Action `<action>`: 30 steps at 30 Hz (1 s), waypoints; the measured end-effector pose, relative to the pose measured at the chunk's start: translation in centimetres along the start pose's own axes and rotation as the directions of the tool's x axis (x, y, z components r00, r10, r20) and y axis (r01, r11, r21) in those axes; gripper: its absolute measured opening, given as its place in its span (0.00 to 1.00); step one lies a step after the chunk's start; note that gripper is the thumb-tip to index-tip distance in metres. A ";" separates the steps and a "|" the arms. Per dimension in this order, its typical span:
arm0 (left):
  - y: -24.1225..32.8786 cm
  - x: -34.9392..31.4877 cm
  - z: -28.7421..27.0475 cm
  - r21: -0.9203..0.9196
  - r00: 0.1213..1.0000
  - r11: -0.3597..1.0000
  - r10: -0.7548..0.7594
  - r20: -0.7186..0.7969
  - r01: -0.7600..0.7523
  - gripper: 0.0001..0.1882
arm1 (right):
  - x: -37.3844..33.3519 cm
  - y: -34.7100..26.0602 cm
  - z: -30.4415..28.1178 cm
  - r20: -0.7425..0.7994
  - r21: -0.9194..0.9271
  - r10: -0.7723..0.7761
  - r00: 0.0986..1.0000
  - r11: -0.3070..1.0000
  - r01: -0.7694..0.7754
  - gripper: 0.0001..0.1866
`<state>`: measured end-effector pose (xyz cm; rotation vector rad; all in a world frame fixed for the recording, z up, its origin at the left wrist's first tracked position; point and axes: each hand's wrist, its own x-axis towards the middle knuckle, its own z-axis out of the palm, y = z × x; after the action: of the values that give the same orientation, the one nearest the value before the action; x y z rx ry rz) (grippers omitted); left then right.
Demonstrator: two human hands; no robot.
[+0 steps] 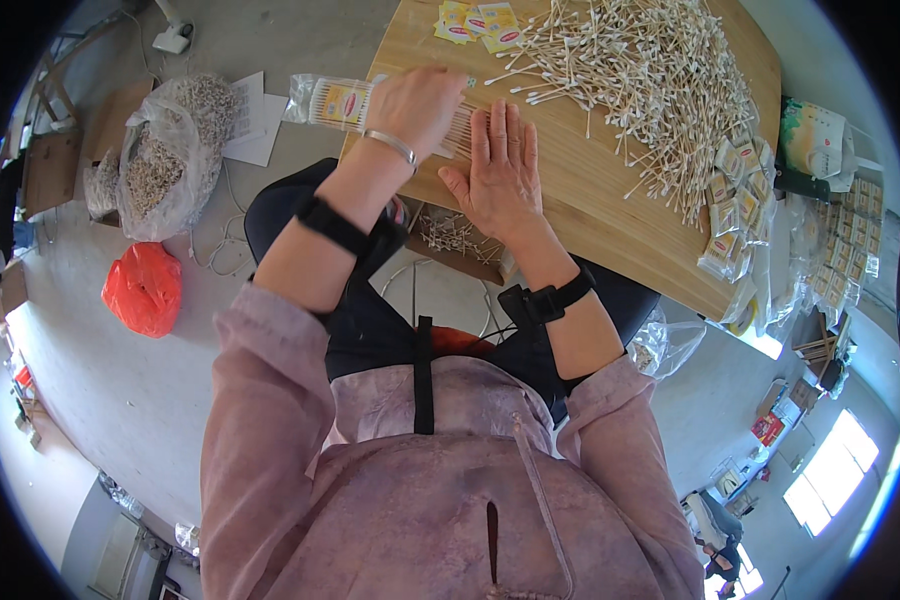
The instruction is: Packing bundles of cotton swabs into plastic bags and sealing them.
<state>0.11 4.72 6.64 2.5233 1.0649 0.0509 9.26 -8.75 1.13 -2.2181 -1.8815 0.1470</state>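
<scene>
A clear plastic bag of cotton swabs with a yellow label lies across the table's left edge. My left hand is closed over its right end; the fingertips are partly hidden. Just right of that hand, a row of loose cotton swabs lies between my two hands. My right hand rests flat with fingers stretched out, its fingertips beside these swabs. A big heap of cotton swabs spreads over the far right of the wooden table.
Yellow label cards lie at the far edge. Filled small packs pile at the table's right. Below the table edge sits an open box of swabs. On the floor left are a large bag of swabs and a red plastic bag.
</scene>
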 end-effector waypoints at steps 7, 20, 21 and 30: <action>-2.2 4.1 2.3 -0.099 0.963 0.964 0.256 0.083 -0.248 0.05 | 0.0 -0.1 -0.2 0.073 -0.014 0.017 0.997 1.000 -0.016 0.44; -3.4 4.5 3.0 -0.278 0.952 0.913 0.307 -0.018 -0.299 0.06 | 0.1 -0.5 -0.5 0.072 -0.050 0.015 0.997 0.999 -0.011 0.43; -3.4 4.4 3.2 -0.277 0.952 0.914 0.305 -0.018 -0.298 0.06 | 0.2 -0.5 -0.5 0.072 -0.049 0.013 0.997 0.999 -0.010 0.43; -2.2 -1.9 6.5 -0.701 0.866 0.680 -0.199 -0.459 -0.215 0.12 | 0.1 -0.6 -0.2 0.030 0.025 0.005 1.000 1.000 -0.006 0.42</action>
<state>-1.50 2.54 0.12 1.7662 0.9330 1.0018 8.77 -8.56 1.50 -2.2163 -1.8783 0.2046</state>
